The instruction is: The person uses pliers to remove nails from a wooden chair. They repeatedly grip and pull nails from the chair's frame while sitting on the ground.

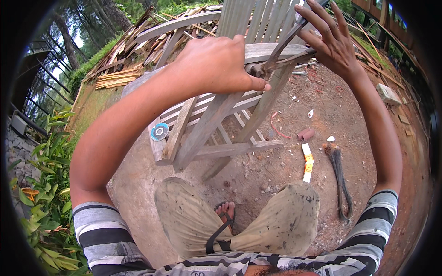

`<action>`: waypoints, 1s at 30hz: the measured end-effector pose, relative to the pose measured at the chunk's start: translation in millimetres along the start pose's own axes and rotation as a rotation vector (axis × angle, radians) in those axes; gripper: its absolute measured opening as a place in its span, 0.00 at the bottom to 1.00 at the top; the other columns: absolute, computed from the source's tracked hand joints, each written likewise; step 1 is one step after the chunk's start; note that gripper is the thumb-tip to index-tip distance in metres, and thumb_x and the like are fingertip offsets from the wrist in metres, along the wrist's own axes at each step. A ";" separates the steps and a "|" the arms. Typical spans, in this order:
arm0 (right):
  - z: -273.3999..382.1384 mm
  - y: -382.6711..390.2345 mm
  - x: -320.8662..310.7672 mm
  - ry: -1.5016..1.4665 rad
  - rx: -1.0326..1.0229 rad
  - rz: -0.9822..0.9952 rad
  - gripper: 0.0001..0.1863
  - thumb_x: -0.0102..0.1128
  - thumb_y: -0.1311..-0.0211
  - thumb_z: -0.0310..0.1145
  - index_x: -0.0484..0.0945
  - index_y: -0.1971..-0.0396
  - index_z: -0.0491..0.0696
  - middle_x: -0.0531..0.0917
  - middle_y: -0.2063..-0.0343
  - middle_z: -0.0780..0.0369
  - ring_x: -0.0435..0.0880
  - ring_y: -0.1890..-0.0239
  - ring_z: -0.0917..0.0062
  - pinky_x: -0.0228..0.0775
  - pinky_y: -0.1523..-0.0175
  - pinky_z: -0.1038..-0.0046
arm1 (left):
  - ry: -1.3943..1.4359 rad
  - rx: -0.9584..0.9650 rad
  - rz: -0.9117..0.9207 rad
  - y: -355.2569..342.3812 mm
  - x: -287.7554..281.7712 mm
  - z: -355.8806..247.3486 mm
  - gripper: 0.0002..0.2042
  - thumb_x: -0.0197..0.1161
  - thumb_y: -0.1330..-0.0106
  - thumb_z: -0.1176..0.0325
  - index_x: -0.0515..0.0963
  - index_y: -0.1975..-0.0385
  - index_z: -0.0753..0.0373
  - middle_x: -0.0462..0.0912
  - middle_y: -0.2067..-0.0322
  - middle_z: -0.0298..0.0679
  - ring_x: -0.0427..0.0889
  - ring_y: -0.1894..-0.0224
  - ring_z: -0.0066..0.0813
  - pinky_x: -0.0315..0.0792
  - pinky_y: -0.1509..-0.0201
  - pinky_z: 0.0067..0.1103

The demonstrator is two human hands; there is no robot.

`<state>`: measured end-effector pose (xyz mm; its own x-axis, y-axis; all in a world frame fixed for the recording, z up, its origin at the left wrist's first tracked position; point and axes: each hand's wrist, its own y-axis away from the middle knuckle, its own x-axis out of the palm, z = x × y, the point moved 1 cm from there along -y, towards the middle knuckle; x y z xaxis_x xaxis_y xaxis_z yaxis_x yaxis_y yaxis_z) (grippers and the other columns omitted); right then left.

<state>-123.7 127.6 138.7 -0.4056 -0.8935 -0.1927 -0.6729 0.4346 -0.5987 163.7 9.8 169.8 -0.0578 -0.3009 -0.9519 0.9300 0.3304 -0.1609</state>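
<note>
A weathered grey wooden chair (202, 138) with slats lies tilted in front of me. My left hand (212, 64) is closed at a joint of its frame, thumb pointing right; its other fingers are hidden. Beside that thumb are the jaws of dark metal pincers (275, 57), set against the wood. Their two long handles spread toward the upper right, where my right hand (329, 43) holds them with its fingers splayed around. A blue-rimmed abrasive disc (159, 131) rests on the chair's lower left part.
On the dirt ground to the right are a dark wire bundle (340, 184), a white-and-yellow strip (307, 163) and a reddish-brown piece (305, 134). Scrap wood (119, 57) is heaped behind. Leafy plants (50, 184) grow at left; a pale block (388, 94) lies far right.
</note>
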 end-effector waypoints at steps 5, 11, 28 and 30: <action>-5.7 -11.5 -1.2 -0.135 0.012 -0.046 0.50 0.71 0.48 0.60 0.56 0.26 0.71 0.64 0.26 0.59 0.60 0.23 0.61 0.40 0.19 0.38 | 0.016 -0.021 -0.008 3.3 -3.9 -2.1 0.50 0.64 0.47 0.23 0.77 0.51 0.76 0.86 0.63 0.60 0.89 0.57 0.54 0.81 0.49 0.41; -14.0 -30.1 -7.4 -0.073 -0.057 -0.056 0.33 0.72 0.50 0.52 0.75 0.43 0.60 0.73 0.56 0.60 0.75 0.45 0.65 0.56 0.24 0.44 | 0.014 -0.022 -0.026 4.1 -6.0 -5.4 0.46 0.67 0.46 0.26 0.77 0.54 0.74 0.86 0.64 0.58 0.89 0.58 0.52 0.81 0.51 0.40; 15.6 6.5 -43.7 -0.046 0.152 0.125 0.37 0.76 0.53 0.34 0.76 0.38 0.63 0.80 0.53 0.66 0.80 0.47 0.70 0.65 0.29 0.59 | -0.011 0.025 -0.012 6.4 -5.3 0.7 0.46 0.68 0.47 0.26 0.77 0.52 0.74 0.86 0.63 0.57 0.89 0.56 0.52 0.81 0.50 0.40; 32.9 16.4 -47.6 -0.077 0.236 0.109 0.37 0.74 0.53 0.32 0.75 0.38 0.61 0.79 0.53 0.65 0.80 0.47 0.69 0.65 0.31 0.59 | -0.013 0.039 -0.031 6.9 -2.9 2.4 0.46 0.69 0.47 0.27 0.77 0.52 0.73 0.86 0.63 0.57 0.89 0.56 0.52 0.81 0.50 0.41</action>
<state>-95.1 173.6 112.5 -0.4138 -0.8527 -0.3188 -0.4612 0.4983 -0.7342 171.1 10.8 172.0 -0.0817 -0.3224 -0.9431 0.9412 0.2863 -0.1794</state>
